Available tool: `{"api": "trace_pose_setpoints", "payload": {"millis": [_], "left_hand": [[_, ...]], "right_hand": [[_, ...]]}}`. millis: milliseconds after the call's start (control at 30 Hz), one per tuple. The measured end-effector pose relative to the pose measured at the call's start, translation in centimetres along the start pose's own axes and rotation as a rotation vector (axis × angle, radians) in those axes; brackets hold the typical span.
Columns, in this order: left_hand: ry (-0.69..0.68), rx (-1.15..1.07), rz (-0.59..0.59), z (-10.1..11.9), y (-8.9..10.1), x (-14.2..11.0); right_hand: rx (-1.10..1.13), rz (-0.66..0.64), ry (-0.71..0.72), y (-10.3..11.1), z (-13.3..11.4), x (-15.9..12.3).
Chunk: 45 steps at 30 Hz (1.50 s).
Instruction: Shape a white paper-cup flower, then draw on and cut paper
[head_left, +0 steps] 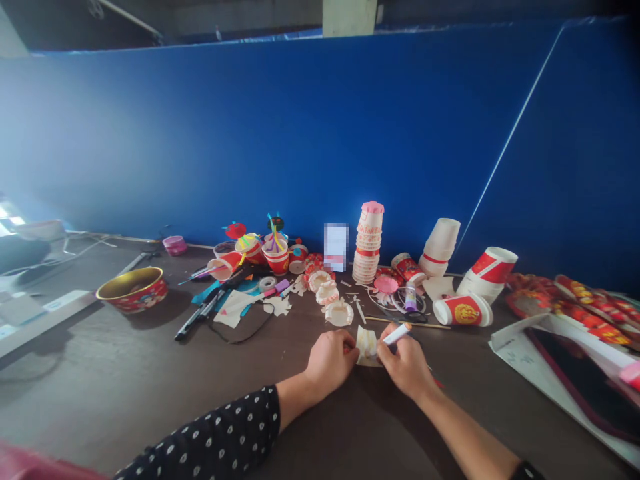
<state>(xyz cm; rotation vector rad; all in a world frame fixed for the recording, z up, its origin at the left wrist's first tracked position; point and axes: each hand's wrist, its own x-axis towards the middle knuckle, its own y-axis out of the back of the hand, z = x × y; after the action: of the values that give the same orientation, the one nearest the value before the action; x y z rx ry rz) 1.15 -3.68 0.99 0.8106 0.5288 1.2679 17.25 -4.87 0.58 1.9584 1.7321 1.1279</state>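
Between my hands lies a small cream piece of paper (367,343) with faint yellowish marks. My left hand (331,361) is closed at its left edge, the fingertips pinching or pressing it; they are partly hidden. My right hand (407,365) grips a white marker (397,334) with an orange end pointing up and to the right. The marker's lower end is by the paper's right side, hidden by my fingers, so I cannot tell if it touches. Just beyond the paper are cut paper-cup pieces (339,312) and a thin wooden stick (407,323).
A tall stack of paper cups (367,250) stands against the blue partition (300,147). More red and white cups (464,311) lie at right, near a tray (520,333) holding a dark phone (585,380). At left are a gold-lined bowl (133,291) and a glue stick (411,297) stands behind the wooden stick.
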Motion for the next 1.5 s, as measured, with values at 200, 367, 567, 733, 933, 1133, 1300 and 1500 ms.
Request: {"api": "trace_pose_setpoints", "payload": {"millis": [200,367,567,733,933,1133,1300,1500], "left_hand": [[0.01,-0.018,0.006,0.0,0.1,0.0],[0.009,-0.022,0.005,-0.1,0.0,0.1],[0.016,-0.012,-0.004,-0.1,0.0,0.1],[0.004,-0.012,0.0,0.0,0.2,-0.1],[-0.002,0.001,-0.007,0.0,0.1,0.0],[0.005,-0.011,-0.002,-0.2,-0.1,0.0],[0.016,-0.011,-0.003,-0.1,0.0,0.0],[0.009,-0.027,0.002,-0.1,0.0,0.0]], "right_hand": [[0.007,-0.002,0.006,0.2,-0.4,0.0],[0.0,-0.021,0.02,0.3,-0.5,0.0],[0.004,-0.046,0.026,0.3,-0.5,-0.1],[0.042,0.001,0.003,0.0,0.2,-0.1],[0.037,0.005,-0.008,-0.2,0.3,0.0],[0.0,-0.008,0.008,0.1,-0.3,0.0],[0.025,-0.023,0.02,0.1,-0.3,-0.1],[0.052,-0.022,0.017,0.1,0.0,-0.1]]}}
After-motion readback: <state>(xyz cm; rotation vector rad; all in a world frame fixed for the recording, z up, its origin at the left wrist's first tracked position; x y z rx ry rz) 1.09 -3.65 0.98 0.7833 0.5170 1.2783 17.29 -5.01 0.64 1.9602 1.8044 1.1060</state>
